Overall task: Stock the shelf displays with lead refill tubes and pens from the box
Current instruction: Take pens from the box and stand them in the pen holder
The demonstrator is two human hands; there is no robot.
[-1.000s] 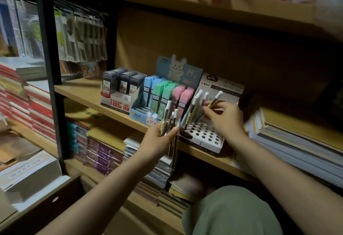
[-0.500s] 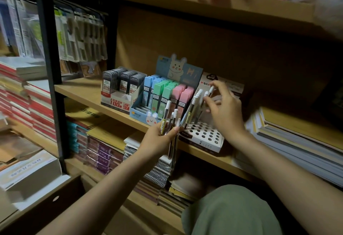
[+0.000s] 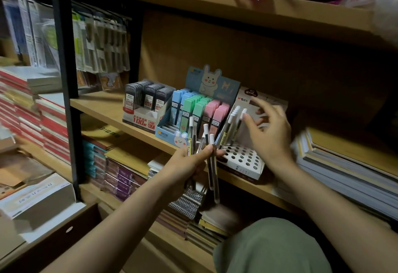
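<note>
Left hand (image 3: 187, 160) grips spare pens (image 3: 212, 165); right hand (image 3: 269, 130), fingers spread, hovers beside racked pens (image 3: 233, 121).

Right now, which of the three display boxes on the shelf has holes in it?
The white pen display beside the right hand; the other two hold flat refill cases.

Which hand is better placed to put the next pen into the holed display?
The right hand: it hovers open above the holed pen display, beside the pens already standing there. The left hand is occupied gripping the bundle of pens, so it can only offer one.
</note>
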